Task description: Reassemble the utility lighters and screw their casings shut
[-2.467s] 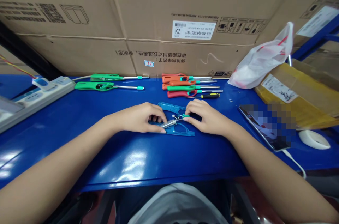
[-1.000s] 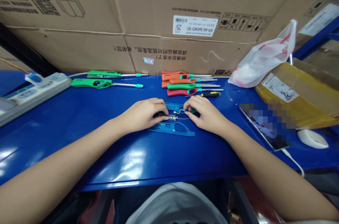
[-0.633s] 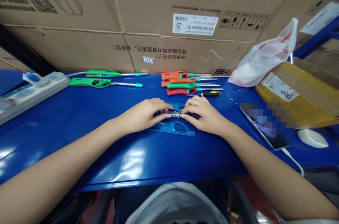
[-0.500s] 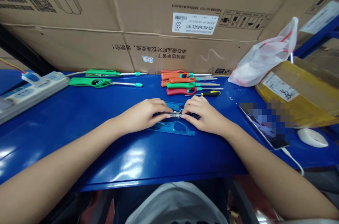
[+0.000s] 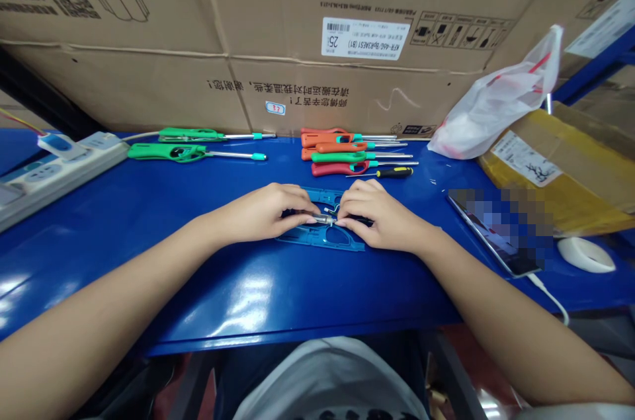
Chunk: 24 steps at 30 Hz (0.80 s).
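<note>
My left hand point(image 5: 278, 211) is closed on a small clear gas tank point(image 5: 323, 218), the inner part of a lighter, holding it nearly level. Thumb and fingertips of my right hand point(image 5: 374, 216) pinch the fitting at the tank's right end. A thin white wire point(image 5: 331, 209) shows beside that fitting, and something dark sits partly hidden under my right palm. Below the tank lies one blue lighter shell half point(image 5: 337, 238), its trigger opening facing up. The other blue shell half point(image 5: 322, 196) lies just beyond, partly covered by both hands.
Several orange, red and green lighters point(image 5: 340, 169) lie at the back, with a yellow-black screwdriver point(image 5: 394, 172). Two green lighters point(image 5: 169, 153) lie left, near a power strip point(image 5: 64, 172). At right are a phone point(image 5: 491, 235), white mouse point(image 5: 586, 254), plastic bag point(image 5: 489, 119) and yellow-taped parcel point(image 5: 555, 172).
The tank has gone from slanted to nearly level. My right fingers have shifted from the wires and a green piece to the tank's end fitting. Both hands have lately come nearer the closer shell half.
</note>
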### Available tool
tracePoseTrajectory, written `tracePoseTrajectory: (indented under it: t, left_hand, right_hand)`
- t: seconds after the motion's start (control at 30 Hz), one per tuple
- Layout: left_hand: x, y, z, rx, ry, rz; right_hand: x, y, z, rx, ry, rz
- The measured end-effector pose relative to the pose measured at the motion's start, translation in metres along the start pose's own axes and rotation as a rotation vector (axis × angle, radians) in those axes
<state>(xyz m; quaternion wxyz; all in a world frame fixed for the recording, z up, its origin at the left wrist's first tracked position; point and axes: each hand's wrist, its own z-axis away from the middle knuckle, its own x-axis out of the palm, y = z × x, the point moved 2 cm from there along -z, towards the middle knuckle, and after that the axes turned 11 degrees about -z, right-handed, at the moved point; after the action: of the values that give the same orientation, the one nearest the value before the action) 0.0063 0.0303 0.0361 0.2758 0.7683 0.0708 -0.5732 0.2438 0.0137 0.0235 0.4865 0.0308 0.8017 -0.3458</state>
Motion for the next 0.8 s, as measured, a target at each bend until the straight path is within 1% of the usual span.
tracePoseTrajectory:
  t: [0.17,0.33,0.5,0.63,0.7,0.8]
  left_hand:
    - [-0.001,-0.005,0.001,-0.01,-0.004,0.001]
    - [-0.01,-0.013,0.003,-0.048,-0.001,-0.057]
    - [-0.013,-0.012,0.005,-0.059,-0.051,-0.113]
    - [-0.01,-0.013,0.007,-0.078,-0.086,-0.226]
    - [-0.012,-0.012,0.007,-0.079,-0.079,-0.292]
    - [-0.017,-0.007,0.007,-0.091,-0.074,-0.349]
  right_hand:
    - [-0.001,0.002,0.002,-0.005,-0.009,0.027]
    - [-0.009,0.006,0.005,0.034,0.05,0.055]
    - [-0.01,0.005,0.006,0.025,0.023,0.05]
    - [-0.016,0.01,0.008,0.073,0.124,0.067]
    - [-0.021,0.014,0.01,0.115,0.173,0.101]
    - [-0.028,0.019,0.014,0.158,0.198,0.143]
